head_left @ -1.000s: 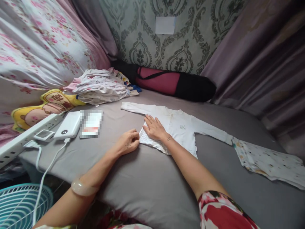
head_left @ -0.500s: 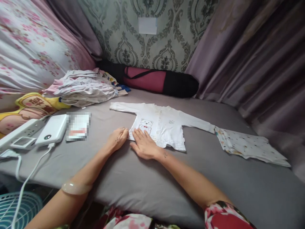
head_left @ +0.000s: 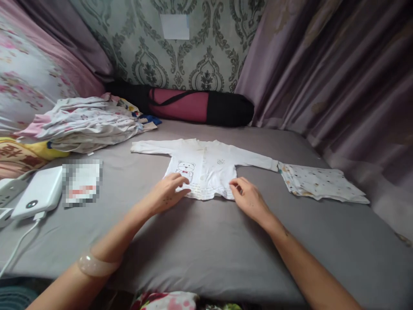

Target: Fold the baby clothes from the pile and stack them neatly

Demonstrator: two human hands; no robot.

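A small white baby shirt (head_left: 209, 165) lies spread flat on the grey sheet, its sleeves out to both sides and a bear print on its left part. Over the lower left hem is my left hand (head_left: 166, 193), thumb and fingers apart and curved, with no cloth gripped between them. At the lower right corner, my right hand (head_left: 251, 199) has its fingers curled and the tips of thumb and forefinger together at the shirt's edge. Touching the right cuff is a folded white cloth with small coloured prints (head_left: 322, 183).
A heap of clothes (head_left: 93, 122) lies back left, beside a yellow plush (head_left: 29, 155). At left are a white power bank (head_left: 40, 191) with a cable and a blurred packet (head_left: 82, 183). A long black and maroon bag (head_left: 180, 105) lies along the wall.
My right hand has lifted off the shirt's left part and moved to its lower right corner. My left hand has opened at the left hem. The view has shifted right.
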